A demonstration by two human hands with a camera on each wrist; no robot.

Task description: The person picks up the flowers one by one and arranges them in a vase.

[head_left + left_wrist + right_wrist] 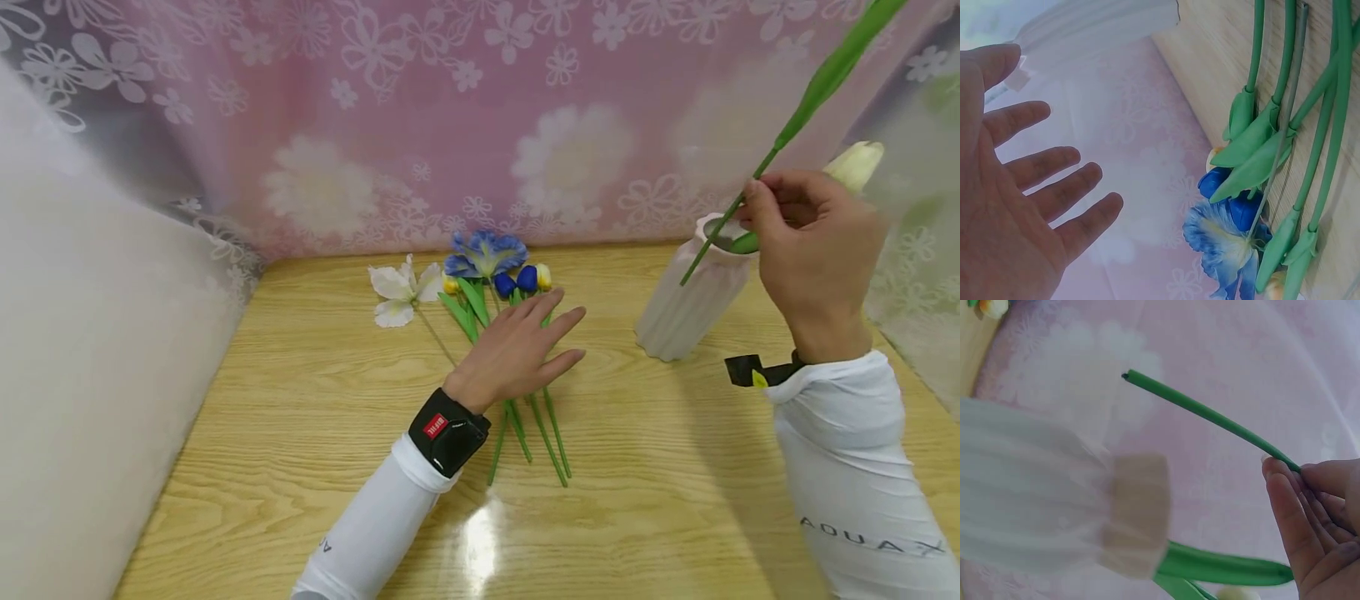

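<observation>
Pale tulip [858, 165] and floral cloth [465, 133] show behind the right hand [821, 246]

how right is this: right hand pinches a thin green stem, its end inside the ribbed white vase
Not quite: the right hand pinches the thin green stem, but its end is outside the ribbed white vase, as the right wrist view shows.
</observation>
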